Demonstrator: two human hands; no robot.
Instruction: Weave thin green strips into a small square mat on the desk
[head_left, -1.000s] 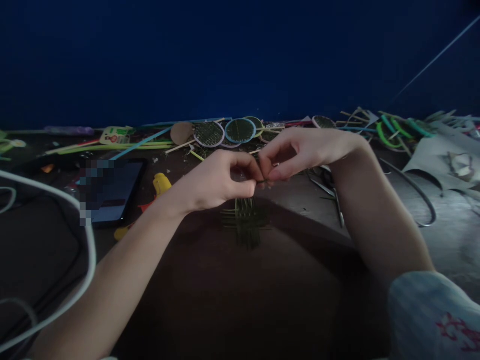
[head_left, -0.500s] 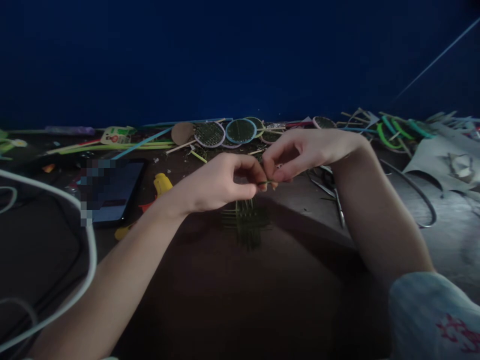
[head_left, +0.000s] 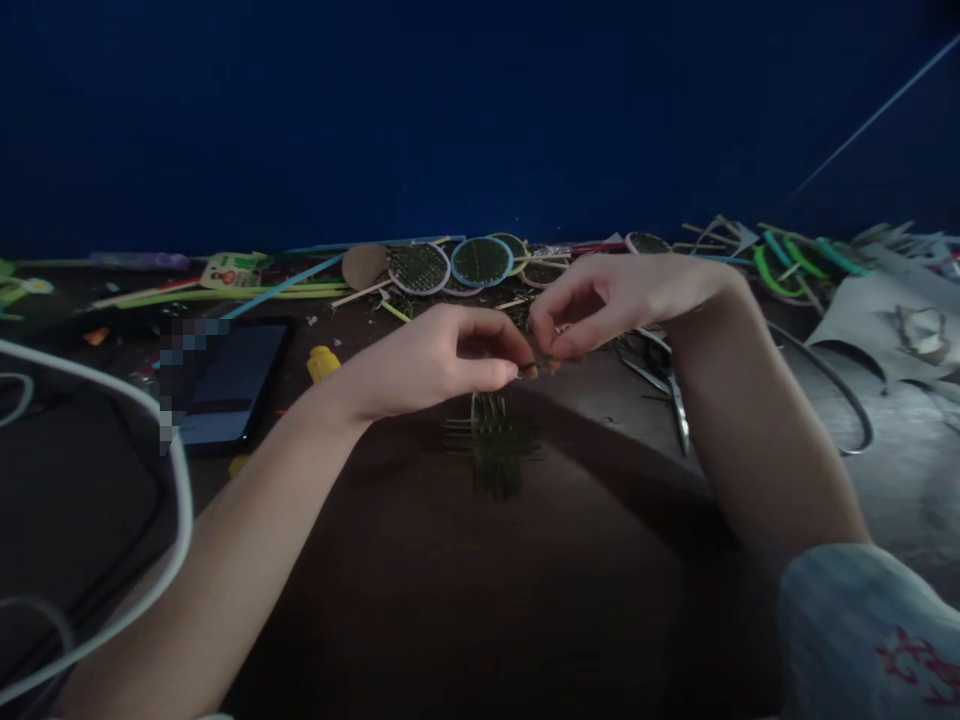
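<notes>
Between the fingertips of my two hands runs a thin green strip [head_left: 537, 364], perhaps a blade of leaf or grass. My left hand [head_left: 442, 360] pinches one end, thumb and fingers pressed together. Close by on the right, my right hand [head_left: 600, 308] pinches the other end, wrist bent downward. Below them on the dark table lies a small woven patch of green strips [head_left: 498, 450], its loose ends sticking out at the sides. The upper edge of that patch is partly hidden by my left hand.
Small round fans with woven green faces [head_left: 481, 262] line the back. Scissors [head_left: 676, 400] lie beside my right forearm. At left are a phone [head_left: 232, 385], a yellow object [head_left: 322, 363] and a white cable [head_left: 180, 500]. White sheet material [head_left: 862, 310] and strips [head_left: 892, 235] sit at right.
Both hands have shifted slightly: my right hand a little up and right, drawing apart from my left. The green strip shows more between them. The woven patch stays in place.
</notes>
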